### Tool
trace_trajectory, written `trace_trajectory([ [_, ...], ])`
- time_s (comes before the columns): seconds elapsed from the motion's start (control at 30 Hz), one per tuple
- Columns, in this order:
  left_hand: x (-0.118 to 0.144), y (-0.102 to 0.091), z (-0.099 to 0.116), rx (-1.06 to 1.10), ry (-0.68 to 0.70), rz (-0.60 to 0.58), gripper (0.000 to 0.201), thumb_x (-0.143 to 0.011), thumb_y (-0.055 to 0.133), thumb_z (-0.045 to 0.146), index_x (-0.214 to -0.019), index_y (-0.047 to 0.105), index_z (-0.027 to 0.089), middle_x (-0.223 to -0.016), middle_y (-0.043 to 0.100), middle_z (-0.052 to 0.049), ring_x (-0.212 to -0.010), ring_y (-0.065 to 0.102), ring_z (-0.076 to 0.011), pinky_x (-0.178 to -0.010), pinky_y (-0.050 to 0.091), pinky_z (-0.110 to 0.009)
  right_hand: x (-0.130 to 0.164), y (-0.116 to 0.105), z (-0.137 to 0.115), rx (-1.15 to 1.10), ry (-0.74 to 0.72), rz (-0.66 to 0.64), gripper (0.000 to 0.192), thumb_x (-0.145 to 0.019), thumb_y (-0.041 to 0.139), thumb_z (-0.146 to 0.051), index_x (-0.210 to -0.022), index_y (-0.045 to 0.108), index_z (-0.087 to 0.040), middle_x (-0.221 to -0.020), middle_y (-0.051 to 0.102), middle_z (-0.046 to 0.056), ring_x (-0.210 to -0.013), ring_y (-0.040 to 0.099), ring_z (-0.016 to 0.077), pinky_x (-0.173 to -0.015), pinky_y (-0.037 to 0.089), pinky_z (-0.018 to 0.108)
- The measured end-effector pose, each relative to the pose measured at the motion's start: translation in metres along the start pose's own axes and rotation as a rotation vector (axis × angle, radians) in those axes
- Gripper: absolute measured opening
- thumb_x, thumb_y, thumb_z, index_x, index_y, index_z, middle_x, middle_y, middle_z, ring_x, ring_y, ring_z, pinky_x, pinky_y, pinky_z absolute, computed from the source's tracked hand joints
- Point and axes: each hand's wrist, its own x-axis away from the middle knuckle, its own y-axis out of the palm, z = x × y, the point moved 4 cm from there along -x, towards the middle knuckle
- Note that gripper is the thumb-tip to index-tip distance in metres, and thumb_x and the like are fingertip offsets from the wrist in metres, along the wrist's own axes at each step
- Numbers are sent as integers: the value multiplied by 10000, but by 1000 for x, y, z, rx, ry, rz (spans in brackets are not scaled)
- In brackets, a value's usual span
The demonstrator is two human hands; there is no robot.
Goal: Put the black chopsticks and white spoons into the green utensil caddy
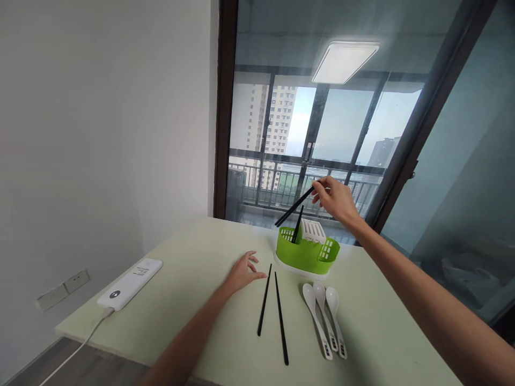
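Note:
My right hand (pixel 333 197) pinches a pair of black chopsticks (pixel 295 208) by their upper ends. Their lower tips slant down to the left, just above the left end of a green utensil holder (pixel 300 256). In that end compartment more black chopsticks (pixel 298 225) lean upright. My left hand (pixel 244 272) rests on the table with fingers apart and nothing in it. Close to its thumb lies a loose black chopstick (pixel 264 303), with a second black chopstick (pixel 281 321) to the right of it. Three white spoons (pixel 322 316) lie side by side in front of the holder.
The pale table (pixel 193 252) reaches back to a glass sliding door (pixel 289 118). A white power bank (pixel 131 283) with a cable (pixel 76 351) plugged in lies at the left edge. The holder has a white slotted piece (pixel 313 230) in its middle and a white base tray.

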Motion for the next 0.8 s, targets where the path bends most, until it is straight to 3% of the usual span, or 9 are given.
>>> trace_trajectory([
  [0.1,-1,0,-3,4,-4,0,784,-639,874,444,-1305,529,214,-1120,682,-48,-793,668,-160,-752,528,-313,-8,2,13,93,18,-15,258,-1015,473,-400,-940,618,-200,-796,758,47,-664,726,185,-759,518,314],
  [0.23,0,1,-5,2,-2,-17,702,-656,866,461,-1240,567,209,-1060,692,-36,-781,666,-157,-740,524,-302,-9,34,36,186,71,-125,211,-1010,518,-309,-901,657,-192,-709,731,34,-692,717,187,-805,518,332],
  [0.3,1,2,-5,2,-1,-27,686,-665,863,461,-1230,574,204,-1041,697,-34,-765,662,-153,-738,524,-300,-9,52,47,218,101,-189,211,-1013,548,-333,-964,676,-173,-808,735,43,-752,709,178,-810,542,347],
  [0.43,2,2,-5,-12,2,-31,646,-674,854,476,-1206,600,209,-1007,708,-25,-762,661,-152,-748,530,-300,-12,82,66,268,150,-295,328,-981,629,-388,-1230,628,-175,-1204,664,75,-988,676,199,-852,581,410],
  [0.53,3,1,-3,-38,-1,-40,582,-694,835,490,-1161,629,210,-992,710,-27,-773,662,-156,-745,530,-297,-13,97,74,310,172,-326,356,-977,636,-374,-1279,608,-188,-1279,634,88,-1061,660,224,-892,571,437],
  [0.67,3,-1,-2,-36,9,-47,518,-729,802,498,-1131,643,214,-988,713,-27,-770,660,-154,-712,526,-282,-9,106,78,371,197,-317,353,-978,634,-374,-1279,608,-192,-1285,632,89,-1065,658,224,-895,570,437],
  [0.8,4,-1,-1,-71,16,-44,484,-771,760,521,-1124,647,211,-980,722,-31,-766,655,-153,-706,524,-277,-3,98,70,458,226,-251,364,-977,635,-383,-1284,605,-191,-1281,632,86,-1064,658,223,-902,567,441],
])
